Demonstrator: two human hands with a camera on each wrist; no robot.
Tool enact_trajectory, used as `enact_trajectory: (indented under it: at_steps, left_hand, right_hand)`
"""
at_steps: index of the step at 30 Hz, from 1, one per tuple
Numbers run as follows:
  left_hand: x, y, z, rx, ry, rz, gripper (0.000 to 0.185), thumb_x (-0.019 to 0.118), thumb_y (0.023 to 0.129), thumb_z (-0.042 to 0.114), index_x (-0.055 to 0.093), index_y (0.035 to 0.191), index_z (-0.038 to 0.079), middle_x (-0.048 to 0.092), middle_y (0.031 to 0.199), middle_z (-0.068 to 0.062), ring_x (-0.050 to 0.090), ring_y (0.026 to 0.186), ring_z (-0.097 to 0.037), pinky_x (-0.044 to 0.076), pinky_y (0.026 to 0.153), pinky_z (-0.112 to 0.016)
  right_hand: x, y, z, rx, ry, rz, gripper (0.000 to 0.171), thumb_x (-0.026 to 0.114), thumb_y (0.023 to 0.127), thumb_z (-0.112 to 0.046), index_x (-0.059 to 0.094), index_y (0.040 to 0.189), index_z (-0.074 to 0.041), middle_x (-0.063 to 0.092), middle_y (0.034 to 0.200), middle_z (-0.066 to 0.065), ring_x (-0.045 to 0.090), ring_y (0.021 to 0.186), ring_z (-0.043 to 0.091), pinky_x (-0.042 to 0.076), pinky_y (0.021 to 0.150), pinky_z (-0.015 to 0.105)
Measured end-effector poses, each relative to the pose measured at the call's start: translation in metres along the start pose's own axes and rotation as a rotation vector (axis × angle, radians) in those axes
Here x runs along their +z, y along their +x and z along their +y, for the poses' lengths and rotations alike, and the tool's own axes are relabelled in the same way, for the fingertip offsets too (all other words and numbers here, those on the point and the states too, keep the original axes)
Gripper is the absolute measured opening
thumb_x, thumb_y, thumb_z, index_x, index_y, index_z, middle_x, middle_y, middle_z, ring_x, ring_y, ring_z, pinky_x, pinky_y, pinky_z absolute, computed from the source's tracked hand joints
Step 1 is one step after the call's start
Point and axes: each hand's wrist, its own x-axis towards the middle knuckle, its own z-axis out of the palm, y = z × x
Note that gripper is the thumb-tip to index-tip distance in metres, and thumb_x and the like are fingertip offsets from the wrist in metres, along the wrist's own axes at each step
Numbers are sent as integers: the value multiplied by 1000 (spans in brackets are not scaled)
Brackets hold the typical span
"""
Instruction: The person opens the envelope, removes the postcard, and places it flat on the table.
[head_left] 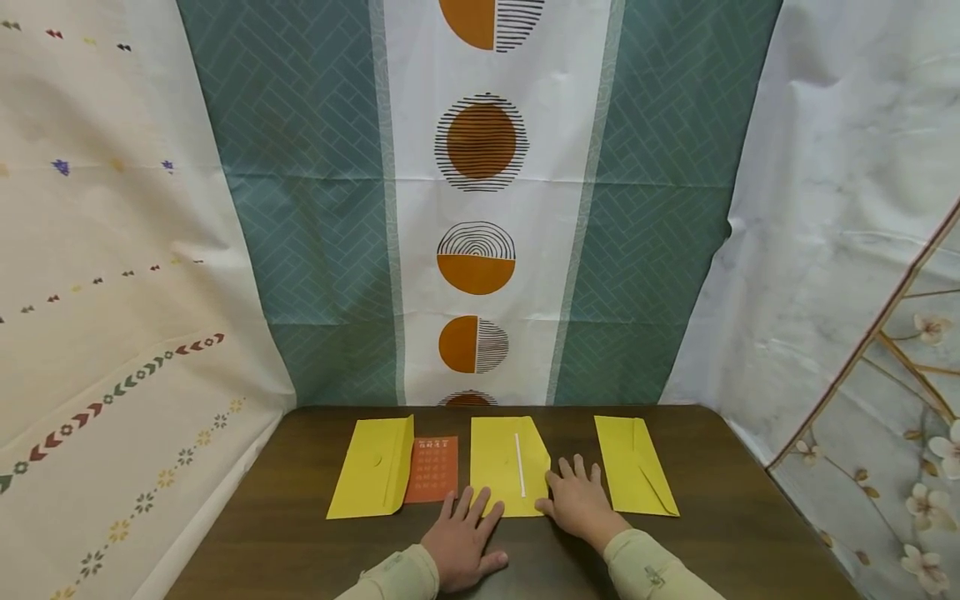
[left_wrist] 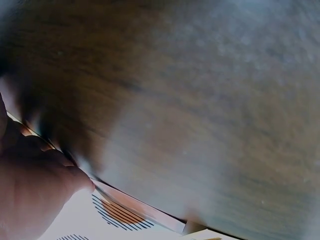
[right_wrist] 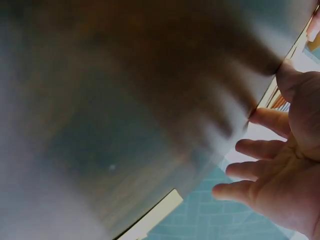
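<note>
Three yellow envelopes lie in a row on the dark wooden table (head_left: 300, 533). The middle envelope (head_left: 501, 467) has its flap open and shows a white strip (head_left: 519, 465). My left hand (head_left: 463, 533) lies flat with straight fingers, its fingertips at that envelope's near edge. My right hand (head_left: 577, 496) rests flat with spread fingers by the envelope's right corner, thumb touching it. An orange card (head_left: 432, 468) lies between the left envelope (head_left: 372, 468) and the middle one. In the right wrist view the right hand (right_wrist: 280, 170) shows straight, spread fingers. Only part of the left hand (left_wrist: 30, 190) appears in the left wrist view.
The right envelope (head_left: 633, 467) lies beyond my right hand. Patterned cloth hangs behind the table and on both sides, a teal and white panel (head_left: 480, 208) at the back. Both wrist views show mostly blurred tabletop.
</note>
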Motion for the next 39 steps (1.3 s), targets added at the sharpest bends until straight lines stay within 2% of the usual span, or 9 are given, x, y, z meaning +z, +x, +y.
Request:
enact_trajectory:
  at_steps: [6, 9, 13, 17, 23, 29, 32, 35, 39]
  left_hand:
    - [-4, 1, 3, -17, -7, -21, 79, 31, 106, 76, 32, 169, 30, 29, 178, -4, 29, 164, -36, 27, 130, -62]
    - [-6, 1, 4, -22, 2, -32, 79, 32, 105, 76, 33, 169, 31, 29, 178, -3, 29, 164, -36, 27, 129, -62]
    - [-3, 3, 3, -27, 6, -43, 79, 33, 105, 77, 32, 170, 32, 28, 178, -2, 28, 165, -35, 27, 129, -62]
    - [0, 6, 3, -40, 11, -58, 79, 34, 104, 77, 31, 170, 33, 26, 179, 0, 27, 165, -34, 27, 130, -62]
    - [-4, 6, 3, -34, -18, -69, 80, 35, 104, 78, 32, 169, 32, 28, 178, -2, 28, 165, -36, 27, 129, -64]
    - [-3, 5, 3, -36, -24, -76, 80, 35, 104, 78, 32, 169, 32, 27, 178, -3, 27, 165, -36, 27, 129, -65]
    - [-3, 5, 3, -42, -19, -82, 80, 35, 104, 78, 32, 169, 32, 27, 179, -2, 27, 165, -35, 27, 129, -64]
    - [-5, 3, 4, -42, -18, -84, 79, 36, 104, 77, 33, 169, 32, 27, 179, -2, 27, 165, -36, 28, 129, -64]
    - [-8, 0, 4, -39, -32, -82, 80, 35, 104, 77, 33, 169, 32, 27, 179, -3, 28, 165, -36, 28, 129, -65]
  right_hand:
    - [1, 7, 3, -27, 2, 93, 60, 82, 91, -50, 73, 133, -7, 61, 148, 21, 57, 139, 45, 47, 113, 66]
    - [-1, 10, 0, -65, 31, 134, 59, 89, 87, -43, 74, 133, -10, 64, 141, 17, 61, 128, 39, 53, 108, 60]
    - [-2, 13, -5, -134, 128, 156, 55, 93, 83, -26, 75, 132, -11, 72, 130, 13, 63, 112, 32, 57, 100, 54]
    - [-1, 18, -9, -101, 257, 101, 56, 91, 85, -18, 72, 136, -10, 76, 125, 12, 65, 105, 29, 59, 97, 52]
    - [-8, 28, -10, 14, 476, -23, 64, 86, 90, -20, 62, 147, -1, 76, 126, 19, 72, 118, 36, 58, 103, 55]
    - [-16, 35, -7, 80, 762, -99, 70, 83, 94, -15, 51, 153, 8, 73, 128, 27, 77, 105, 32, 64, 86, 47]
    - [-16, 36, -5, 115, 897, -130, 74, 82, 95, -11, 46, 156, 8, 70, 135, 29, 76, 100, 27, 64, 81, 42]
    - [-15, 38, -3, 125, 966, -146, 75, 80, 95, -7, 43, 158, 8, 67, 140, 30, 75, 100, 25, 63, 80, 40]
    - [-15, 41, -2, 134, 994, -176, 77, 79, 94, -4, 41, 160, 5, 63, 147, 30, 72, 104, 23, 63, 83, 41]
